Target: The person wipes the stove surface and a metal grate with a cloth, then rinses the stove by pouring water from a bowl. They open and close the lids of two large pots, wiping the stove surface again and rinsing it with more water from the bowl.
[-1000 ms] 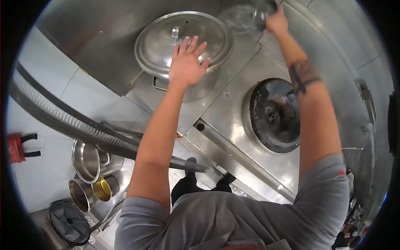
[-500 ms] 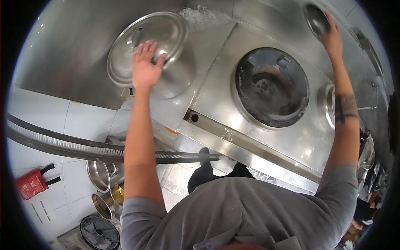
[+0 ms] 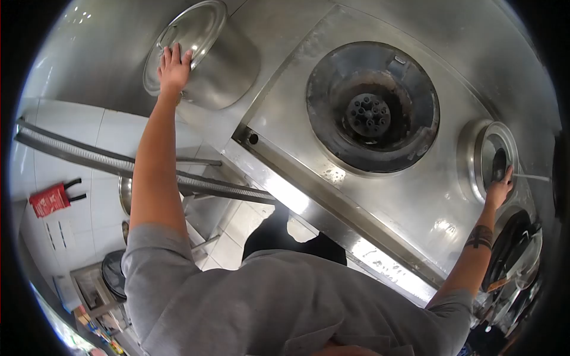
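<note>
My left hand (image 3: 174,71) lies with spread fingers on the domed metal lid (image 3: 193,32), which rests tilted on a large steel pot (image 3: 228,71) at the upper left. Over at the right, my right hand (image 3: 500,188) grips a small dark bowl (image 3: 500,164), held above the round metal vessel (image 3: 478,160) set in the counter. Between my hands is the round burner (image 3: 373,107), its dark well and perforated centre exposed.
A steel counter (image 3: 350,196) with a front channel spans the view. Dark pans and strainers (image 3: 522,255) crowd the right edge. At the left are a ribbed metal strip (image 3: 89,153), a red pouch (image 3: 50,200) on the tiled wall, and a dark fan (image 3: 113,273).
My right hand has come down from the upper right with the dark bowl to the round vessel. My left hand stays on the lid. The whole view has shifted.
</note>
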